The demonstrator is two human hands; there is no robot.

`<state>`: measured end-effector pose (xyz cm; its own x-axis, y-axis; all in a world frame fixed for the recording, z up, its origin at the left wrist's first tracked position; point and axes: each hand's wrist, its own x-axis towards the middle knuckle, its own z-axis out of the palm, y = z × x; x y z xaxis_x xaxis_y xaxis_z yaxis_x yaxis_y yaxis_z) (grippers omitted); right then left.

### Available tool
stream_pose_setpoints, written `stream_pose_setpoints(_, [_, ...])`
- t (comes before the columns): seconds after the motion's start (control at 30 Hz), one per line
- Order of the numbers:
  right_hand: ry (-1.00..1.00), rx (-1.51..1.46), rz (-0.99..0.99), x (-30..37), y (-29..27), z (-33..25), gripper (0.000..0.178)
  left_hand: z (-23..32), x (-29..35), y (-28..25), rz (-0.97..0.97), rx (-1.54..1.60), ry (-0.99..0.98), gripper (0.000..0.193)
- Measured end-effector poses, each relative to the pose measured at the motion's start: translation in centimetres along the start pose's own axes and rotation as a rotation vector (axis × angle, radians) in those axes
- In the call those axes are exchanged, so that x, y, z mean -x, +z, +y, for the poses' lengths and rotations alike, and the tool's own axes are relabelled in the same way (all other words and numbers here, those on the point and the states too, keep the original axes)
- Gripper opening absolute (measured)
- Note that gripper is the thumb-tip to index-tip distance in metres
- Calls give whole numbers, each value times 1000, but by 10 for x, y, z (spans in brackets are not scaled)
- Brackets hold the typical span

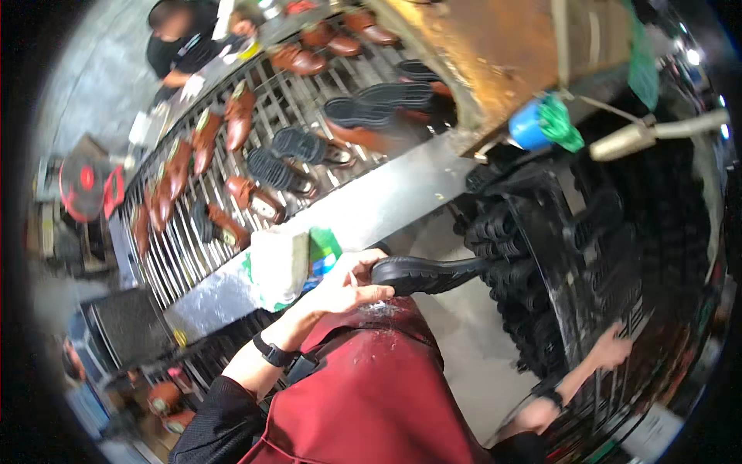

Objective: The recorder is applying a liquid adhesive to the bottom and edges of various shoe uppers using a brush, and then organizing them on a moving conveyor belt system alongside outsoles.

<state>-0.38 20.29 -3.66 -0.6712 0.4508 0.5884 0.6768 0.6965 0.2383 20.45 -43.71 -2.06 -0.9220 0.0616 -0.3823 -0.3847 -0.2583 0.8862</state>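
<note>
My left hand [349, 288] is closed round one end of a black shoe sole [433, 275], held above my lap. The sole's other end points right, toward a black rack [553, 271]. Out at the far right, my right hand [610, 349] is closed at the lower part of the rack. What its fingers hold is too small and dark to make out. Many more black soles [514, 286] hang or lie stacked beside the rack. A white cloth-like bundle [284, 263] rests just beyond my left hand, over a green and blue packet [325, 249].
Ahead runs a roller conveyor [182, 263] with a metal edge [363, 197], carrying several brown shoes [241, 116] and soled shoes lying on their sides. A rusty machine housing [495, 46] with a blue cup [529, 127] juts in above. Another person [185, 46] works across the conveyor.
</note>
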Motion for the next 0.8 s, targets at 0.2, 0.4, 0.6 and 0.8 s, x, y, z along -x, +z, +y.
stream_pose_setpoints(0.2, [-258,-1565,-1141,204,-184,-159,35,-19,22,-20,127,-385,420,47])
stream_pose_setpoints(0.4, [-148,-1834,-2090,327,-300,-254,51,-19,41,-28,75,-1097,776,61])
stream_pose_setpoints(0.6, [-902,-1547,-2093,377,-378,-319,34,-24,122,-104,924,-256,458,59])
stream_pose_setpoints(0.8, [-1378,-1194,-1654,514,-490,-382,49,-73,123,-199,1125,607,297,39])
